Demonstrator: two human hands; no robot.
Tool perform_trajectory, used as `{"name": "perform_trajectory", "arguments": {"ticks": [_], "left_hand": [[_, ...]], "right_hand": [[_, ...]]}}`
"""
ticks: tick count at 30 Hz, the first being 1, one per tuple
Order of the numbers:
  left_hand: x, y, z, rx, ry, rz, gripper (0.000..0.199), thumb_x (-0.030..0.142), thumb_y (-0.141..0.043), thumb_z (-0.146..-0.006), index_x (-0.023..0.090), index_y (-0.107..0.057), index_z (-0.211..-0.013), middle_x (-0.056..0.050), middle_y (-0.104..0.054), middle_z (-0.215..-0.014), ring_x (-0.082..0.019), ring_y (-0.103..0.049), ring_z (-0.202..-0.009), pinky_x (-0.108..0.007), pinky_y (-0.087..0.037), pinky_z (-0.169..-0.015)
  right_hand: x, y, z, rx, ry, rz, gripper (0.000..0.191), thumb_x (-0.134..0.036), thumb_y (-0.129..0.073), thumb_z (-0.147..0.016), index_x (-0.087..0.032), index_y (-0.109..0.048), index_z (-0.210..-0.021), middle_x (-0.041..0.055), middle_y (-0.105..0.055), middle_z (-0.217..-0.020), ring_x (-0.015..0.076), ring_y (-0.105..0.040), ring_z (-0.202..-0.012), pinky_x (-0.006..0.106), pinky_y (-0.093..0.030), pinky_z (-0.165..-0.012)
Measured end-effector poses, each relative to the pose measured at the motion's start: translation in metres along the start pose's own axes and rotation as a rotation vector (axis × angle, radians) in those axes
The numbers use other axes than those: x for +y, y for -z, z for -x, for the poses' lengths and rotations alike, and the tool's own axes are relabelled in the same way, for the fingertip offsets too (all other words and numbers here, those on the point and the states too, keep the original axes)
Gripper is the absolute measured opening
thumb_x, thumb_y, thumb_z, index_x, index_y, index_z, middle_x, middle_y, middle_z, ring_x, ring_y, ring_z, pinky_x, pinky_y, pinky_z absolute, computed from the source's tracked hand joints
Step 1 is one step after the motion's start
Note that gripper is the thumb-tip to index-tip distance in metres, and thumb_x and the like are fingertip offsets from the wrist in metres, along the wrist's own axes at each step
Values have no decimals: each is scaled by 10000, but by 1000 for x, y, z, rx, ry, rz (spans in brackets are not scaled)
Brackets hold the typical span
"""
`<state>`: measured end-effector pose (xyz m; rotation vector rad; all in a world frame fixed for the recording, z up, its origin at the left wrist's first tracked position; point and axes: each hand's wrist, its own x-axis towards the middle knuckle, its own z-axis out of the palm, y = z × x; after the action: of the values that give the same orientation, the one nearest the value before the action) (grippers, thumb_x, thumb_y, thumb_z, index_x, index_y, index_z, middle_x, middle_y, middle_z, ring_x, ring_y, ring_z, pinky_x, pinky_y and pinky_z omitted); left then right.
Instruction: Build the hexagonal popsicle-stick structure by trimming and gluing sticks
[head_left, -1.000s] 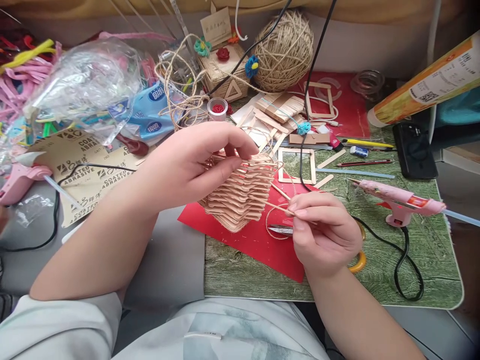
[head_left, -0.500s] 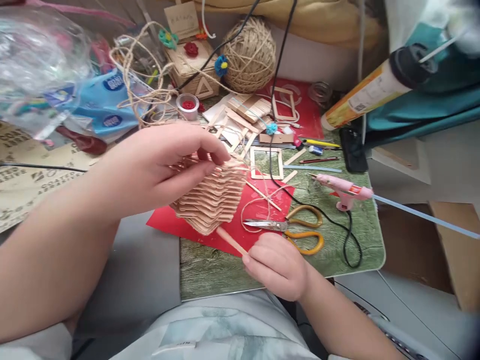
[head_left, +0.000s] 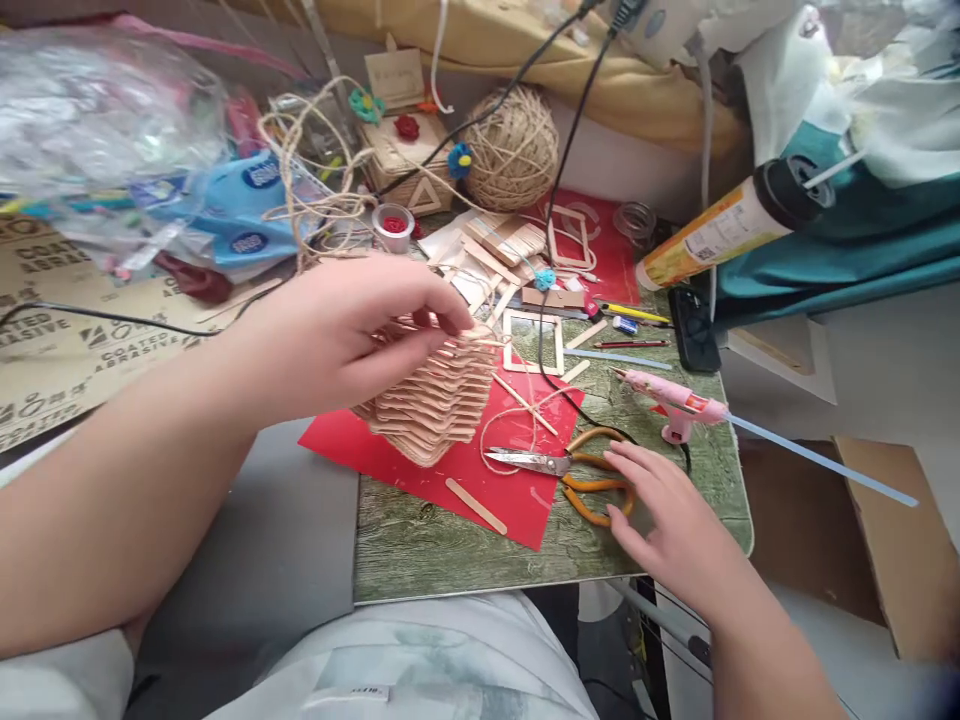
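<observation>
My left hand [head_left: 360,335] is closed at the top of a layered popsicle-stick structure [head_left: 435,400], held above a red sheet [head_left: 517,480]. Thumb and fingers pinch near twine at its upper edge; the exact grip is partly hidden. One loose popsicle stick [head_left: 476,506] lies below the structure, across the sheet's lower edge. My right hand [head_left: 667,510] is open, fingers spread, at the orange handles of the scissors [head_left: 540,460]. Its fingertips are at or just over the handles; whether they touch I cannot tell. The scissors' blades point left, beside a loop of twine.
A pink glue gun [head_left: 675,395] with a long glue stick lies right of the scissors, near a black phone [head_left: 693,330]. A stick frame [head_left: 532,342], a twine ball [head_left: 512,150] and a small decorated box [head_left: 409,150] stand behind. Black cords hang across the table.
My right hand has let go of the popsicle stick, which now lies on the table, and moved right to the scissors' handles. My left hand still holds the structure. The camera view has shifted.
</observation>
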<state>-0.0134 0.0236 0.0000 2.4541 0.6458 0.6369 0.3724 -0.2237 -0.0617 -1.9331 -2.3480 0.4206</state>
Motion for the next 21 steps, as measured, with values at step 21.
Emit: {"name": "perform_trajectory", "arguments": {"ticks": [21], "left_hand": [[12,-14,0,133,68,-28,178,263,-571,-981,287,-741,-1030,14,-770,-957,-179,-704,-871,-339,-534,-827]], "right_hand": [[-25,43,10,-224,-266,-323,374,-255,-597,-974,-265,-584,-1347,66,-749,-1129,208,-751,-974,285,-642,-785]]}}
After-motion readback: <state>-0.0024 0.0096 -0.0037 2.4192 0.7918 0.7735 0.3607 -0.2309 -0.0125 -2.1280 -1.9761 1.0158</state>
